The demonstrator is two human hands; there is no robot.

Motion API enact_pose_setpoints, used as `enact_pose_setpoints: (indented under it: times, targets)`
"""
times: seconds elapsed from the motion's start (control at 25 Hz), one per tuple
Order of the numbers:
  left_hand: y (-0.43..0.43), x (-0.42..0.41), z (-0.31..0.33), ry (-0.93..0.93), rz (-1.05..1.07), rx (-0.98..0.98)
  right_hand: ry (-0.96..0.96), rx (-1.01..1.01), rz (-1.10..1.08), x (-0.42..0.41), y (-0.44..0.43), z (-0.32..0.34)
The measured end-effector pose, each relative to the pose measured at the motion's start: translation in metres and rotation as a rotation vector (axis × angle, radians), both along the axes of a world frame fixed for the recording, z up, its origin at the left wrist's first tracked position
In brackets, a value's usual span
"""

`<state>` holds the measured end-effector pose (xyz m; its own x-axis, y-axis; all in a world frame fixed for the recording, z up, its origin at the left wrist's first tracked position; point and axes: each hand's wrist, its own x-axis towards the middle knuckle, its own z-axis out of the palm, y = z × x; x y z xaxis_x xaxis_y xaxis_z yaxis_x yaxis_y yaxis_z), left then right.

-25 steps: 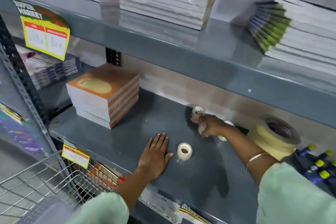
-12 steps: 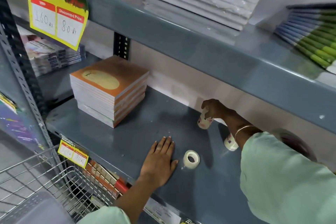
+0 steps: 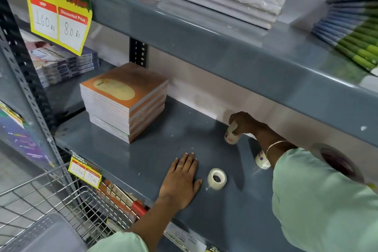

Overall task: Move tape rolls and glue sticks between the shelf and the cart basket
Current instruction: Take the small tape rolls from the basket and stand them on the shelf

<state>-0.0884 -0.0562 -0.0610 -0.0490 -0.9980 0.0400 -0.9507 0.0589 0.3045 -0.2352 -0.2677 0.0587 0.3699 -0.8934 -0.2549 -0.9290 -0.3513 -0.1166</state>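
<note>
My left hand (image 3: 182,180) lies flat, palm down, on the grey shelf (image 3: 143,157), holding nothing. Just right of its thumb a small white tape roll (image 3: 217,178) stands on the shelf. Far back near the shelf wall, my right hand (image 3: 244,122) grips a small white tape roll with a printed label (image 3: 231,136), held down against the shelf surface. Another labelled white roll (image 3: 261,159) lies under my right forearm, partly hidden by the sleeve. The wire cart basket (image 3: 47,196) is at the lower left, below the shelf edge.
A stack of orange-covered notebooks (image 3: 124,100) sits on the shelf's left part. A big tape roll (image 3: 337,159) shows behind my right sleeve. The upper shelf (image 3: 225,47) overhangs, loaded with wrapped paper stacks. A yellow price sign (image 3: 59,14) hangs at upper left.
My right hand carried the labelled tape roll from mid-shelf deeper toward the back wall and lowered it to the shelf. My left hand stayed flat. The view shifted left and closer.
</note>
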Motion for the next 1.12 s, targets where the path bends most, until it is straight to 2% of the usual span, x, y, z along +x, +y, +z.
enact_pose_setpoints:
  times: [0.16,0.32,0.36,0.52,0.6,0.88,1.0,1.12]
  targets:
    - [0.0,0.0,-0.001,0.002,0.004,-0.011,0.021,-0.029,-0.016,0.003,0.009,0.005]
    - [0.001,0.0,-0.002,-0.01,0.0,-0.011,-0.114,-0.368,0.066,0.015,0.058,0.007]
    - [0.001,0.0,-0.002,-0.012,0.0,-0.015,-0.133,-0.356,0.093,0.016,0.075,0.003]
    - [-0.001,-0.001,-0.003,-0.033,0.002,-0.015,-0.006,0.056,0.221,0.003,0.136,-0.026]
    - [-0.001,-0.002,-0.003,-0.032,-0.003,-0.017,0.038,0.145,0.255,-0.004,0.152,-0.038]
    - [0.0,-0.003,-0.005,-0.016,0.017,-0.025,-0.094,0.026,0.215,-0.015,0.147,-0.042]
    - [-0.001,-0.003,-0.005,-0.007,0.016,-0.035,-0.155,-0.082,0.098,-0.042,0.113,-0.01]
    - [-0.001,-0.003,-0.006,-0.013,0.014,-0.045,-0.12,-0.159,-0.041,-0.079,0.077,0.017]
